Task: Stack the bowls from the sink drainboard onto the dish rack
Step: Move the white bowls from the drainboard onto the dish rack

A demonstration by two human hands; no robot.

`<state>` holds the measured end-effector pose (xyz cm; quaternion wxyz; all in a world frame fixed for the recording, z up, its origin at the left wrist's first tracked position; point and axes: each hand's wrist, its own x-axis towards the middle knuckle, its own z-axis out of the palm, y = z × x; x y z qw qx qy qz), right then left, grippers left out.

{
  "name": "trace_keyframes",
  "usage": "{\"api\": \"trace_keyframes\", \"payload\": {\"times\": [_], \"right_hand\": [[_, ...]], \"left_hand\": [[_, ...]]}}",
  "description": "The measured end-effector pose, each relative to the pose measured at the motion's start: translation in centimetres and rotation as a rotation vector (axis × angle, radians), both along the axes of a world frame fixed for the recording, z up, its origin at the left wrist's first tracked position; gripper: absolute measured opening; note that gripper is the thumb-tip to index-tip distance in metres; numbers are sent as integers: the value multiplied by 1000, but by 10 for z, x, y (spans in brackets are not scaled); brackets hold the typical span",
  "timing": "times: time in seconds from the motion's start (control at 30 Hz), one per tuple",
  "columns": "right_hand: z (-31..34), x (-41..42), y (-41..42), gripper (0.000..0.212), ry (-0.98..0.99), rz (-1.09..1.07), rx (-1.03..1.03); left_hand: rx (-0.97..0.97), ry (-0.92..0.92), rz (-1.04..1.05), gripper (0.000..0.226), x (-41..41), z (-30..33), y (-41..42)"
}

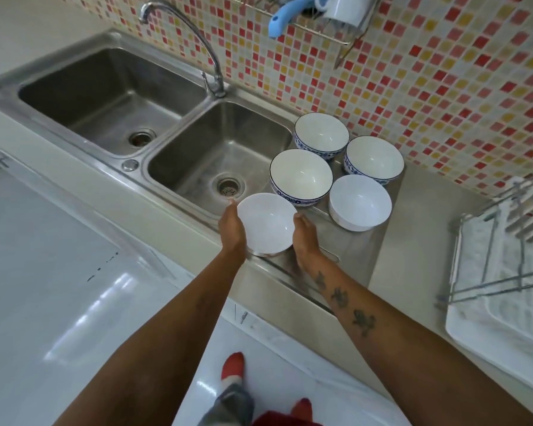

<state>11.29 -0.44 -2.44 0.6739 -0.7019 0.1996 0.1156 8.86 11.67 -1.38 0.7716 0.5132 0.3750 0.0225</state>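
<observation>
A plain white bowl (266, 224) sits at the front of the steel drainboard (356, 244), clasped from both sides. My left hand (233, 230) presses its left wall and my right hand (305, 238) its right wall. Behind it stand several more bowls: a blue-patterned bowl (301, 176), a second blue-patterned bowl (321, 135) near the wall, a third blue-patterned bowl (373, 158) and another plain white bowl (360, 202). The white dish rack (502, 265) with metal wires stands on the counter at the far right, with no bowls seen in it.
A double steel sink (219, 149) with a curved tap (182, 35) lies left of the drainboard. A wall-mounted wire shelf (320, 23) holding a blue utensil and a white container hangs above. The mosaic tile wall runs behind the bowls.
</observation>
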Motion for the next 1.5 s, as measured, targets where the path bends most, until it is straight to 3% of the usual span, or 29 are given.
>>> {"api": "trace_keyframes", "payload": {"times": [0.23,0.37,0.57,0.77,0.9,1.0,1.17,1.3,1.5], "right_hand": [[21,-8,-10,33,-7,34,4],[67,-5,-31,34,-117,-27,9],[211,4,-106,40,-447,-121,21],[362,-39,-232,29,-880,-247,-183],[409,-77,-323,31,-1007,-482,-253],[415,-104,-386,23,-1013,-601,-232],[400,-135,-458,28,-978,-659,-239],[395,-157,-510,32,-906,-622,-276],[396,-171,-549,48,-731,-571,-372]], "left_hand": [[-128,-29,8,44,-6,17,-9],[-245,-84,-16,74,10,60,-29],[-186,-285,-94,32,34,211,-102],[-460,-661,-835,40,35,329,-212],[-447,-645,-1284,52,26,380,-301],[-391,-578,-1468,47,4,394,-362],[-393,-486,-1532,57,-14,388,-433],[-199,-707,-1423,50,-31,387,-473],[526,-1181,-1231,50,-33,377,-511]]}}
